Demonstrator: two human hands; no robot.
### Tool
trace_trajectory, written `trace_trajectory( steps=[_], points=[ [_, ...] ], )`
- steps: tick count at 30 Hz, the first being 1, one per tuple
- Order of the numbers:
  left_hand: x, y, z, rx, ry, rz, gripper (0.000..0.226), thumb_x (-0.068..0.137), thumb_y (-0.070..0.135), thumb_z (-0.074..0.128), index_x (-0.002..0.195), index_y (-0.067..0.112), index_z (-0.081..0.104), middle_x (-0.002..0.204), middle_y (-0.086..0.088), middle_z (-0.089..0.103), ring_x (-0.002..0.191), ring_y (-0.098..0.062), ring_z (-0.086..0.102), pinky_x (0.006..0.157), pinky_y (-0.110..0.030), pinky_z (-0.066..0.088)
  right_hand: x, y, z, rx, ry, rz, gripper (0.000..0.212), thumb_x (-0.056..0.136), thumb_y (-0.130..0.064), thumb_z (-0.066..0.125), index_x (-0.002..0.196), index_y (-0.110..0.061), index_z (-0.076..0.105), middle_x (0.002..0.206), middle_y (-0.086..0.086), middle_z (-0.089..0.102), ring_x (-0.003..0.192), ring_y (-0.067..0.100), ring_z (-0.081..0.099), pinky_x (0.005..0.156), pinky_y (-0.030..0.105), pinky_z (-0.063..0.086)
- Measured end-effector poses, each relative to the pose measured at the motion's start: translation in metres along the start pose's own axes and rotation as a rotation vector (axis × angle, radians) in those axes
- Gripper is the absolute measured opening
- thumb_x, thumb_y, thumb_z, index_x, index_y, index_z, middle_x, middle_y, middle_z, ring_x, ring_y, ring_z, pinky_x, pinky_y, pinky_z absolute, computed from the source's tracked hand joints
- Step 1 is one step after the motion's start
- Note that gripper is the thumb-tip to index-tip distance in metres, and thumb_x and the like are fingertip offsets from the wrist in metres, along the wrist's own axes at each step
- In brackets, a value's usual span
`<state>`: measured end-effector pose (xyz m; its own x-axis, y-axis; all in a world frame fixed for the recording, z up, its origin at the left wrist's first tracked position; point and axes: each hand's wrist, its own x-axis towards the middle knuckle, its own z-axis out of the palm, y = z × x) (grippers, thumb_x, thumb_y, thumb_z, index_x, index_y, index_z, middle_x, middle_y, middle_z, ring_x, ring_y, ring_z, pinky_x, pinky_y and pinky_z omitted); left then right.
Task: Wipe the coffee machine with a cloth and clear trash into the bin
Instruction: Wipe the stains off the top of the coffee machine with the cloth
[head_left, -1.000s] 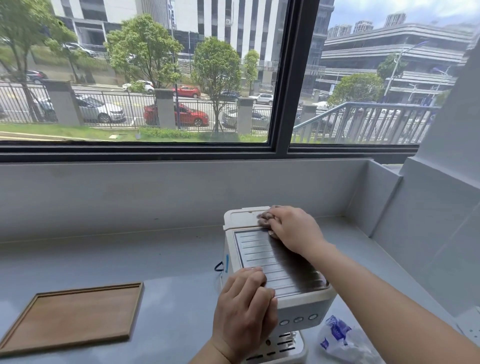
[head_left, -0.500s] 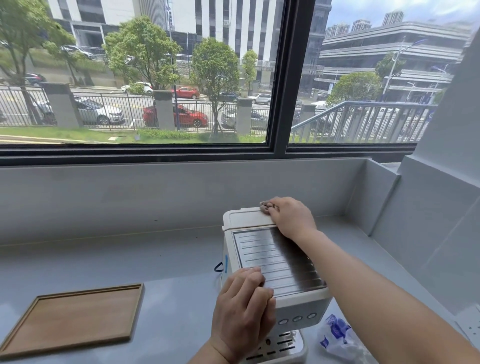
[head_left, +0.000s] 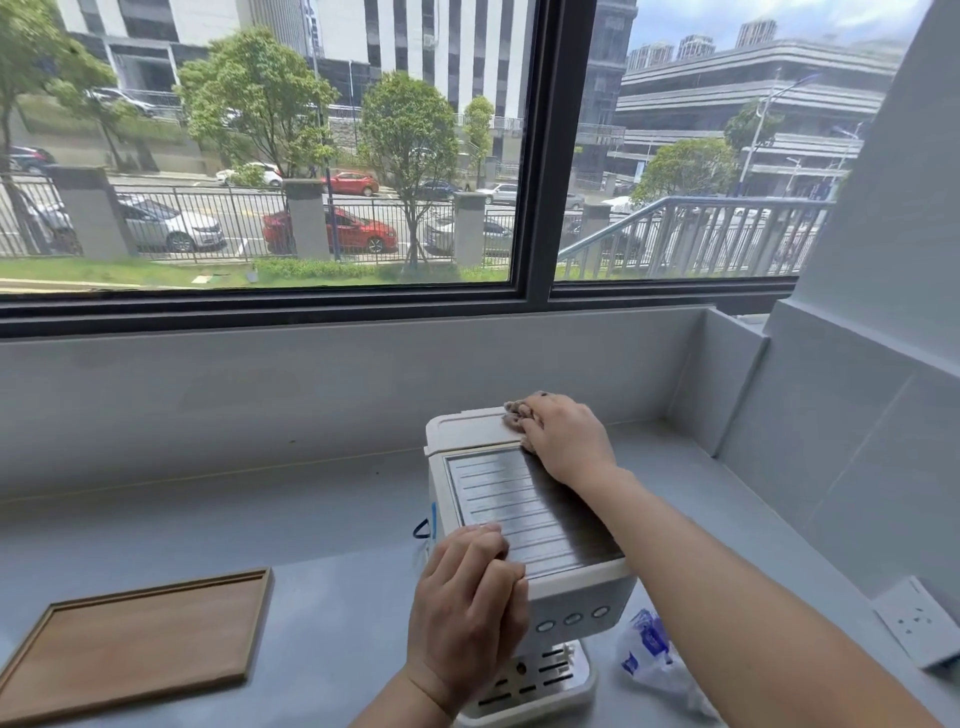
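The right hand (head_left: 563, 439) has slid to the back of the coffee machine (head_left: 524, 519) since a second ago; before, it was pressing on the ridged metal top, and now it sits on the white lid at the far end. The left hand (head_left: 467, 603) has stayed in the same spot.

The right hand lies flat with its fingers together, pressing down on a small brownish cloth (head_left: 517, 415). Only a bit of the cloth pokes out past the fingertips, at the back right corner of the machine. The rest is hidden under the hand.

The left hand is curled over the front left edge of the machine, gripping it. Its fingers rest on the metal top and the thumb side goes down the front.

The coffee machine is white and stands on the gray tabletop (head_left: 322, 597), close to the person. It has three round buttons on its front and a drip tray with slots at the bottom.

A crinkly clear wrapper (head_left: 649, 649) with blue print lies on the tabletop just to the right of the machine, partly under the right arm. A flat wooden tray (head_left: 135, 639) lies on the tabletop to the left, well apart from the machine. A white wall socket (head_left: 914, 618) is on the right. A big window (head_left: 535, 156) behind shows trees, cars and buildings.
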<state>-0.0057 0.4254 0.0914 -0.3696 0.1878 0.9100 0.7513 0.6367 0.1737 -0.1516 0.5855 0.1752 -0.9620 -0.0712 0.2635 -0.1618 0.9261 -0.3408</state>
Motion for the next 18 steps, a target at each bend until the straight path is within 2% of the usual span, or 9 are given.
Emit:
trace_trajectory(
  steps=[5,7,9,12,14,16,18],
  points=[
    [-0.002,0.001,0.000,-0.014,-0.012,-0.046,0.012,0.096,0.018,0.049,0.087,0.014,0.055,0.097,-0.007,0.061,0.103,-0.027,0.061,0.091,-0.037,0.049,-0.040,-0.007,-0.002,-0.044,0.034,-0.103,0.023,0.097,-0.029,0.048,0.113,-0.026,0.064,0.122,-0.003,0.061,0.114,0.026,0.052,0.098,0.036,0.041],
    [-0.001,0.003,0.000,-0.023,-0.037,-0.072,0.015,0.098,0.020,0.048,0.087,0.014,0.056,0.103,-0.005,0.057,0.104,-0.027,0.059,0.091,-0.036,0.048,-0.065,-0.016,-0.002,0.018,0.045,-0.246,0.024,0.096,-0.033,0.050,0.114,-0.029,0.066,0.116,-0.005,0.064,0.112,0.021,0.053,0.099,0.037,0.041],
    [-0.003,0.004,-0.003,-0.033,-0.086,-0.117,0.016,0.099,0.023,0.048,0.089,0.013,0.057,0.113,-0.006,0.054,0.107,-0.028,0.056,0.094,-0.037,0.047,-0.076,-0.024,-0.003,0.130,-0.038,-0.378,0.028,0.097,-0.037,0.051,0.118,-0.030,0.067,0.121,-0.007,0.065,0.117,0.014,0.050,0.102,0.029,0.036],
    [-0.006,0.009,-0.011,-0.086,-0.157,-0.223,0.010,0.095,0.025,0.052,0.101,0.017,0.052,0.128,-0.007,0.048,0.114,-0.026,0.051,0.096,-0.040,0.046,-0.063,-0.031,-0.016,0.134,-0.099,-0.284,0.030,0.100,-0.035,0.048,0.125,-0.031,0.064,0.135,-0.011,0.059,0.128,0.013,0.045,0.105,0.026,0.031],
    [-0.002,0.011,-0.017,-0.162,-0.184,-0.279,0.023,0.091,0.027,0.055,0.112,0.019,0.049,0.137,-0.004,0.042,0.124,-0.021,0.047,0.102,-0.038,0.043,-0.061,-0.037,-0.018,0.080,-0.085,-0.195,0.032,0.099,-0.031,0.046,0.127,-0.030,0.062,0.137,-0.011,0.056,0.129,0.016,0.045,0.104,0.028,0.031],
    [0.005,0.010,-0.025,-0.266,-0.201,-0.330,0.039,0.089,0.031,0.058,0.125,0.018,0.049,0.147,-0.004,0.037,0.139,-0.020,0.038,0.114,-0.033,0.034,-0.068,-0.045,-0.017,0.256,-0.241,-0.213,0.042,0.092,-0.026,0.045,0.131,-0.034,0.060,0.142,-0.014,0.053,0.134,0.009,0.042,0.106,0.024,0.031],
    [0.014,0.008,-0.034,-0.387,-0.215,-0.391,0.055,0.087,0.035,0.059,0.136,0.014,0.047,0.152,-0.006,0.034,0.146,-0.024,0.031,0.119,-0.031,0.027,-0.081,-0.047,-0.023,0.679,-0.441,-0.217,0.049,0.088,-0.022,0.047,0.130,-0.042,0.061,0.148,-0.015,0.048,0.135,0.000,0.042,0.110,0.020,0.030]
  ],
)
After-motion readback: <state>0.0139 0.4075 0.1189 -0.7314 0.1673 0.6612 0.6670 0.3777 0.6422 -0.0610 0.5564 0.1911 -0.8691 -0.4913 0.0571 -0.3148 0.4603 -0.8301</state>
